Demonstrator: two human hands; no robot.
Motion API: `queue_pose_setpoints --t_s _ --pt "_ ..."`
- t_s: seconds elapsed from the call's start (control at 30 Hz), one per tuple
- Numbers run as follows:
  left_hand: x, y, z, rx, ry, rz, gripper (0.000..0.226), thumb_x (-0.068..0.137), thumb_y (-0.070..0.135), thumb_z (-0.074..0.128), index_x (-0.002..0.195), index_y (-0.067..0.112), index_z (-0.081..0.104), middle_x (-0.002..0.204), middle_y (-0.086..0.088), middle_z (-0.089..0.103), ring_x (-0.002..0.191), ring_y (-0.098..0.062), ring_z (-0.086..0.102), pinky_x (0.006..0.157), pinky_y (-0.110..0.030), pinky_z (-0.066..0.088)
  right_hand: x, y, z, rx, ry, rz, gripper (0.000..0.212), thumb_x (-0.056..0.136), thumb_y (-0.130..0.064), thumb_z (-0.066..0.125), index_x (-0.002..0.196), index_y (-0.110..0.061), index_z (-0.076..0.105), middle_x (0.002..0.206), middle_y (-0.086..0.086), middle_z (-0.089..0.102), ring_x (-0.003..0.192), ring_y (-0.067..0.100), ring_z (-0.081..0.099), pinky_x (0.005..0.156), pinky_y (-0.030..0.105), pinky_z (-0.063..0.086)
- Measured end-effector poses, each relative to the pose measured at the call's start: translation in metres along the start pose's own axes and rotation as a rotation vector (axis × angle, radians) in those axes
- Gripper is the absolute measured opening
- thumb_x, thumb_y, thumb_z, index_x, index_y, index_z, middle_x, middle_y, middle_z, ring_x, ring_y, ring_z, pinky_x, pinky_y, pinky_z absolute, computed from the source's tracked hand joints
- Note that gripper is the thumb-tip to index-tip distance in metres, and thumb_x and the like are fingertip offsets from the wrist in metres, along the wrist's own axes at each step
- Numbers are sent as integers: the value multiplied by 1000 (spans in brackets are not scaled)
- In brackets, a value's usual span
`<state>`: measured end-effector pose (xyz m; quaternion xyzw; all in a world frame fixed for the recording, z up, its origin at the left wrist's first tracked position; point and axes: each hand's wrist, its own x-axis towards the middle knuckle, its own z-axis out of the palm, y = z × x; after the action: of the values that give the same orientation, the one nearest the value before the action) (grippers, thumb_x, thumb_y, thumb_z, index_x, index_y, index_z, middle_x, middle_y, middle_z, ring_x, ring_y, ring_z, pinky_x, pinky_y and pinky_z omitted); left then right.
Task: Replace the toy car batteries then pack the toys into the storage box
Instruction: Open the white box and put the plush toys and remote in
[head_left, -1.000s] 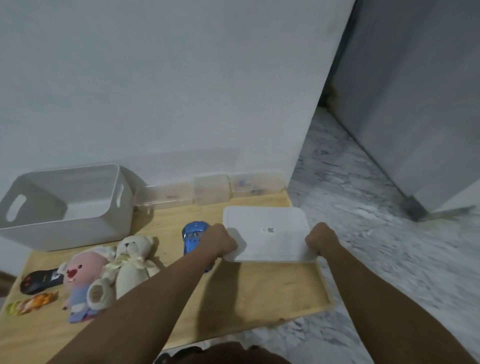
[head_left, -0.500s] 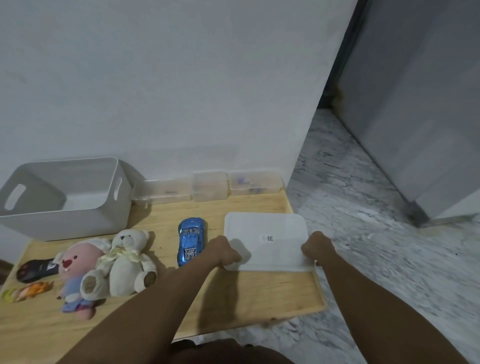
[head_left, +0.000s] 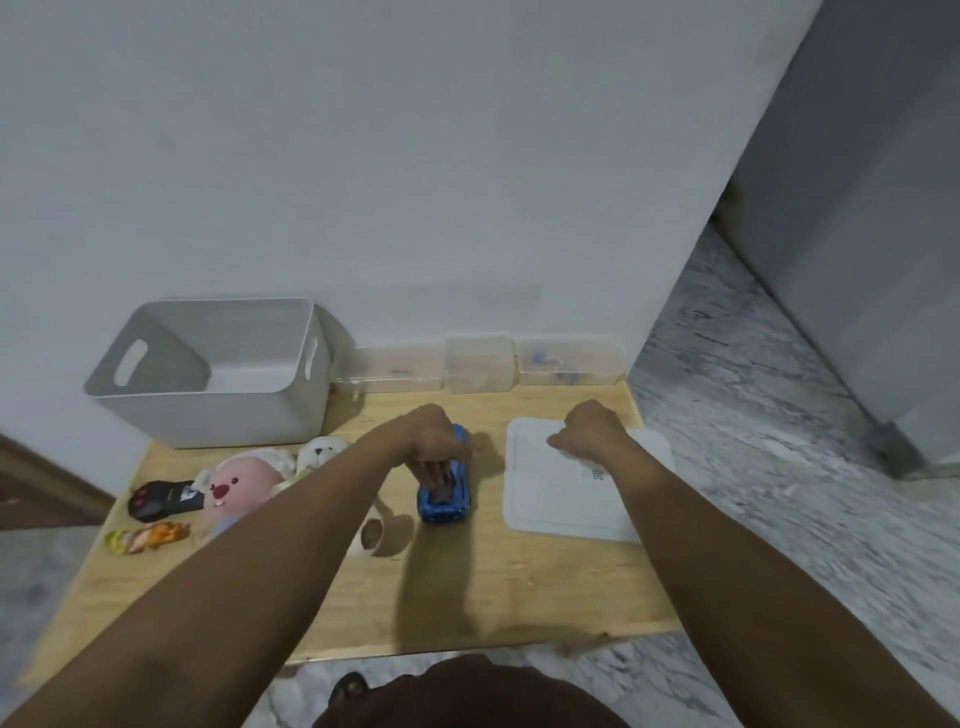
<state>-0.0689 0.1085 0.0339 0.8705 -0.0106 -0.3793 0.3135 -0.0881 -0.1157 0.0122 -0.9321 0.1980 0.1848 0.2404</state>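
Two hands: both are over the wooden table, one on each side.
Left hand: the left hand comes down on top of the blue toy car, and its fingers curl onto the roof. It looks like it is grabbing the car.
Right hand: the right hand sits on the far part of the white lid, fingers curled. I cannot tell if it pinches the lid or just rests there.
Car: it lies on the table between the soft toys and the lid, near the middle.
Box: the storage box stands at the back left, by the wall.
Good way: I think it helps to grip the car by its sides, lift it straight up, and turn it over to find the battery door.
Watch out: the white bear and the pink plush are close by, so lift the car clear of them.
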Motion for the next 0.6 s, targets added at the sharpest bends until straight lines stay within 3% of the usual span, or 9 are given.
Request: queue_pose_setpoints --t_s 0.13,0.27,0.33,0.4,0.47,0.6 --pt "-8 -36 -40 25 154 -13 35 87 29 71 100 -2 66 83 -12 67 66 -24 67 58 -32 59 -4 -58 13 35 -46 -102 32 74 -29 73 63 -11 48 65 3 52 69 24 59 55 28 45" --pt "-19 -78 -74 70 303 -43 31 86 31 71 94 1 68 73 -9 65 59 -19 61 53 -25 50 -18 -114 27 40 -103 -192 23 77 -25 73 70 -9 58 72 5 58 69 23 62 60 29 52" --pt "-25 -99 -87 118 382 -55 31 82 30 74 94 1 73 81 -10 69 67 -20 61 61 -26 47 -25 -138 37 48 -126 -234 33 79 -27 73 97 0 66 95 11 66 85 28 66 77 37 57" --pt "-33 -120 -95 175 460 -79 34 79 28 75 102 3 71 99 -11 69 86 -23 62 72 -28 46 -37 -162 49 19 -151 -283 41 82 -28 72 107 4 66 108 15 67 92 31 67 85 43 56" --pt "-38 -140 -100 191 500 -130 40 78 26 74 111 6 65 111 -11 65 102 -27 61 81 -33 49 -46 -183 65 3 -190 -316 41 83 -28 72 109 4 66 111 17 68 93 31 68 86 44 56" --pt "-45 -178 -106 171 505 -216 46 74 26 75 114 7 60 114 -14 62 99 -32 63 81 -38 57 -57 -213 101 -54 -235 -353 43 85 -30 68 120 -6 60 116 12 66 94 31 68 84 39 57"
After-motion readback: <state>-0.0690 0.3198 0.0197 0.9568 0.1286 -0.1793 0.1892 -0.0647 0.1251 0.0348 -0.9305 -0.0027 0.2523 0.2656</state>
